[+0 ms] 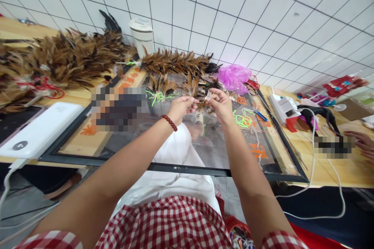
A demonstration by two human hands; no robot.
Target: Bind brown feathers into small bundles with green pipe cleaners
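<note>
My left hand (pixel 183 107), with a brown bead bracelet (pixel 170 123) on its wrist, is closed in a pinch; what it holds is too small to make out. Facing it, my right hand (pixel 220 103) pinches a pale, fluffy-based feather (pixel 208 95) between thumb and fingers. A small tuft of brown feathers (pixel 202 105) shows between the fingertips of both hands. Both hands are above a black-framed glass panel (pixel 204 151). Just beyond them lie loose brown feather bunches (pixel 191 85), one bunch (pixel 160 85) beside bright green ties (pixel 157 96).
A long feather strip (pixel 175 62) runs along the tiled wall, near a white cup (pixel 142 35) and a pink plastic bag (pixel 233 77). More feathers (pixel 78 54) and a white power bank (pixel 43 128) are left. Right are green ties (pixel 242 120), a blue pen (pixel 261 115), a power strip (pixel 282 105) and another person's hand (pixel 362 142).
</note>
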